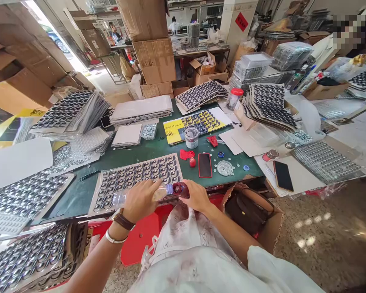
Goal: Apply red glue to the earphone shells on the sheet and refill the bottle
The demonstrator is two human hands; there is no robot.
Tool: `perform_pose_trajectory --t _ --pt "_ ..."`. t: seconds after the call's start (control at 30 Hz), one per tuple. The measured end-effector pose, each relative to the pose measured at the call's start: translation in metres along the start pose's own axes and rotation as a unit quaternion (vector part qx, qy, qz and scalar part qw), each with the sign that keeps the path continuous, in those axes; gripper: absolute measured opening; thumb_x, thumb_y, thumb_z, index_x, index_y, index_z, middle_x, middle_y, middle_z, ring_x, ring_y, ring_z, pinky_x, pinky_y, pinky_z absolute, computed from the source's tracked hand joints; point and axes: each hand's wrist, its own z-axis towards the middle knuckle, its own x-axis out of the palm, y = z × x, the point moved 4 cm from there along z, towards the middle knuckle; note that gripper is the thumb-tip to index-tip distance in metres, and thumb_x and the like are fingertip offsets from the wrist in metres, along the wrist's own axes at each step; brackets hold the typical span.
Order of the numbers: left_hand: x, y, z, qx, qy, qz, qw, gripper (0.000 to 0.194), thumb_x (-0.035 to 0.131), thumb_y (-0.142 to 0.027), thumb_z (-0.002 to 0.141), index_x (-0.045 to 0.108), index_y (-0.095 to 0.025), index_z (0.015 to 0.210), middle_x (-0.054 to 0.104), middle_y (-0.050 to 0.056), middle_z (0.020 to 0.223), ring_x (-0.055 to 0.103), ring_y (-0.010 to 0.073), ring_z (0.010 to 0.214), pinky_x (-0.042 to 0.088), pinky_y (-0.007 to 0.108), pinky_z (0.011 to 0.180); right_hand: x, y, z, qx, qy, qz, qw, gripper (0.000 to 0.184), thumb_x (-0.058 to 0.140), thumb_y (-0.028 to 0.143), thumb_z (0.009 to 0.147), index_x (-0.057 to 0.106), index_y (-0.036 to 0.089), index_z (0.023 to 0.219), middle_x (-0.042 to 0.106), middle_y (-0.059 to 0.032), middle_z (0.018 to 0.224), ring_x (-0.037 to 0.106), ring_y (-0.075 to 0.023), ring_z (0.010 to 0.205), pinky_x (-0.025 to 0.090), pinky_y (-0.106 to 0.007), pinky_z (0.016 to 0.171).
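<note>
In the head view my left hand (142,197) is wrapped round a clear plastic bottle (161,192), which lies nearly level with its bluish neck pointing right. My right hand (197,195) closes on a small dark red bottle (179,189), whose end meets the clear bottle's neck. Whether the two mouths are joined or only touching, I cannot tell. Both bottles are over the table's front edge, beside a sheet of round dark-and-silver pieces (137,175). A phone with a red rim (205,165) lies just beyond my right hand.
A lidless clear tub (191,138), a red crumpled wrapper (187,154) and a round clear dish (225,167) stand on the green table (134,152). Stacked sheets (73,110) rise at the left. A dark handbag (247,211) sits in a carton below the right edge.
</note>
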Motion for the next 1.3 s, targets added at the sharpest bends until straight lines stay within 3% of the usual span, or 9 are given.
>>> perform_pose_trajectory --t 0.57,1.3 --pt "-0.005 -0.01 0.008 0.046 0.01 0.051 0.998 0.054 0.054 -0.011 0.073 0.057 -0.022 0.125 0.062 0.008 0.092 0.058 0.0259 0.084 0.04 0.037 0.071 -0.001 0.004 -0.008 0.01 -0.002 0.008 1.0 0.066 0.076 0.034 0.077 0.044 0.023 0.135 0.063 -0.0085 0.126 0.059 -0.025 0.118 0.048 -0.04 0.1" --pt "-0.006 -0.009 0.016 0.074 0.022 0.075 0.994 0.056 0.053 -0.008 0.07 0.057 -0.021 0.125 0.062 0.008 0.09 0.058 0.0271 0.082 0.039 0.039 0.071 0.0 -0.004 -0.008 0.015 0.0 0.018 1.0 0.064 0.076 0.036 0.078 0.046 0.025 0.134 0.064 -0.0076 0.122 0.061 -0.0261 0.114 0.05 -0.039 0.094"
